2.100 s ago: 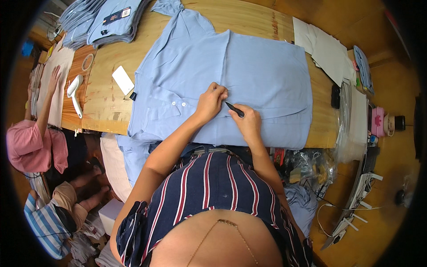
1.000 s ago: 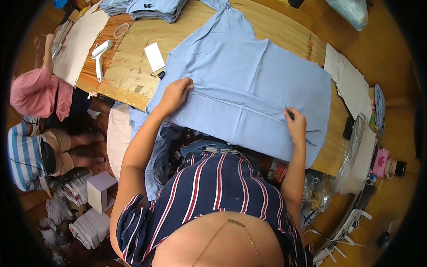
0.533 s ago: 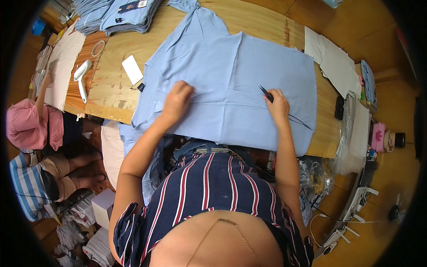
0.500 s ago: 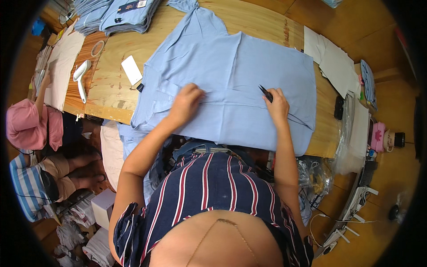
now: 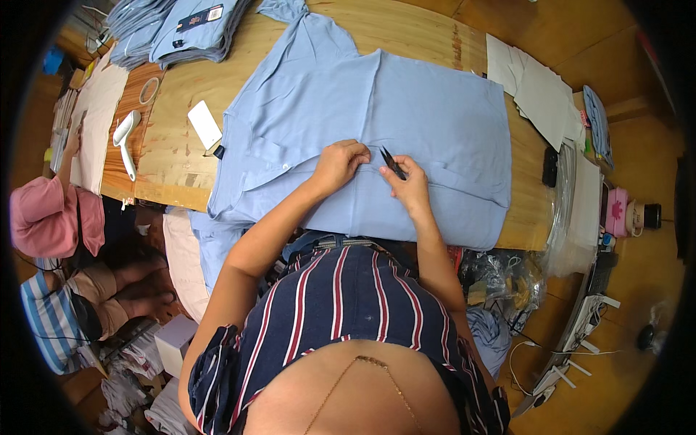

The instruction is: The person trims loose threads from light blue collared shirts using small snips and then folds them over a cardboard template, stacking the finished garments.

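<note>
Left hand: fingers curled together, seeming to pinch the front strip of the shirt; the fingertips are partly hidden, so how firmly cannot be told.
Right hand: closed around small black snips, points aimed far and slightly left, just beside the left fingers.
Shirt: light blue, spread across the middle of the table, its near side at the table's near edge.
Snips' points: close to both skin and cloth; a slip of the right hand, or a sudden move of the left, could prick a finger or nick the shirt.
Front strip: raised and bent beside the left hand; a loose fold under the points could get caught and cut.
Button: to the left of the left hand; a hard tug on the strip could strain its stitching.
Near side of the shirt: a pull toward the body could drag the cloth over the edge and crease it.
White card: near the collar at left; shifting the shirt left could push it aside.
Shirt stack: far left, apart from both hands, so at little risk.
</note>
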